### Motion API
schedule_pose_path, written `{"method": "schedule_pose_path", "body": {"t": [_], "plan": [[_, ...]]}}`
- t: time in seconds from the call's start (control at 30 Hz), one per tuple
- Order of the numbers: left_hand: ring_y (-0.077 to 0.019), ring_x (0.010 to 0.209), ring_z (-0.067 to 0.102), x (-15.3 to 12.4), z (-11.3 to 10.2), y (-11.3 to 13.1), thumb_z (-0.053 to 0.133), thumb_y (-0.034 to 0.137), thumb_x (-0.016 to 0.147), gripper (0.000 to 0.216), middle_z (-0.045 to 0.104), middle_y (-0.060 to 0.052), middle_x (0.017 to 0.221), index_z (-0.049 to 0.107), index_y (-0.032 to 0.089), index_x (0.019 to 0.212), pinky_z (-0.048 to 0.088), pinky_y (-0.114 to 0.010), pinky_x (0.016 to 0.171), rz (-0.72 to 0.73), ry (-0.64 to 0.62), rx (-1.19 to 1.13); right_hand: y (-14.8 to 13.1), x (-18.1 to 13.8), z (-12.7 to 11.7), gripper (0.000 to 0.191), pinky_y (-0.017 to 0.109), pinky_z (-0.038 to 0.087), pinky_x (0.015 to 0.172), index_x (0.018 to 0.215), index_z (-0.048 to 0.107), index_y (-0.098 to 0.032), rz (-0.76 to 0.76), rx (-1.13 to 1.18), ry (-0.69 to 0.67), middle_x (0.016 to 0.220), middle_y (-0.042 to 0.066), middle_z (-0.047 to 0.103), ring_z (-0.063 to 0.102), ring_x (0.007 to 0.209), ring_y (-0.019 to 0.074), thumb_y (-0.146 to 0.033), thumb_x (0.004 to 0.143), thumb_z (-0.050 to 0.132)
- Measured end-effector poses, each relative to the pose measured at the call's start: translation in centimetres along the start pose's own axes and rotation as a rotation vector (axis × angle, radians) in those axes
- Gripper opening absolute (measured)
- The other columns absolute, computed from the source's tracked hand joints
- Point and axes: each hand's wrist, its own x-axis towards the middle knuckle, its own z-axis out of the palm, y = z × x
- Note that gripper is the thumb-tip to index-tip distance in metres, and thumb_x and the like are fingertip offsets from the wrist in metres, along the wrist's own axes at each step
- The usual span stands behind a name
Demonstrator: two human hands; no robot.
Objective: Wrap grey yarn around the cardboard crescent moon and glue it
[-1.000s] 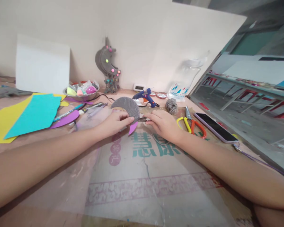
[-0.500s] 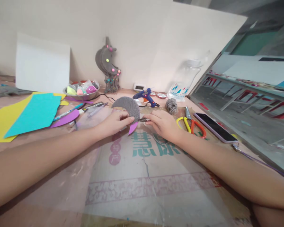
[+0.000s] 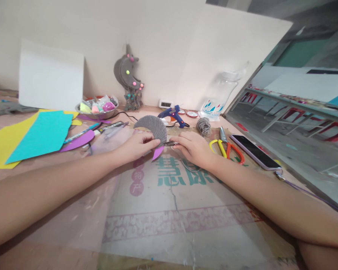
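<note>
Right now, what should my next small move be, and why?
I'd probably bring the right hand, with the small dark item it holds, once around the crescent's lower end, while the left hand steadies it. Grey strands wrap the crescent's upper part, but the purple tip beside the left fingers is bare.

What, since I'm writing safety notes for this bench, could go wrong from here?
The left hand pinches the wrapped grey crescent near its bare purple tip, where it might unwrap. The phone lies near the edge of the table, so a bump could send it off. The glue gun might burn a finger if hot, which I can't tell.
</note>
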Motion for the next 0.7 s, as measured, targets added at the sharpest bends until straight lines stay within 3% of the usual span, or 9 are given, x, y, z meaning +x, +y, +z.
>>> {"method": "schedule_pose_path", "body": {"t": [0.7], "plan": [[-0.0121, 0.059, 0.041, 0.09, 0.05, -0.10, 0.044, 0.039, 0.086, 0.035, 0.038, 0.004, 0.057, 0.040, 0.019, 0.057, 0.031, -0.027, 0.058, 0.002, 0.013, 0.005, 0.06, -0.04, -0.11, 0.029, 0.030, 0.037, 0.065, 0.110, 0.063, -0.018, -0.033, -0.029, 0.021, 0.077, 0.005, 0.060, 0.050, 0.072, 0.0185, -0.032, 0.096, 0.041]]}}
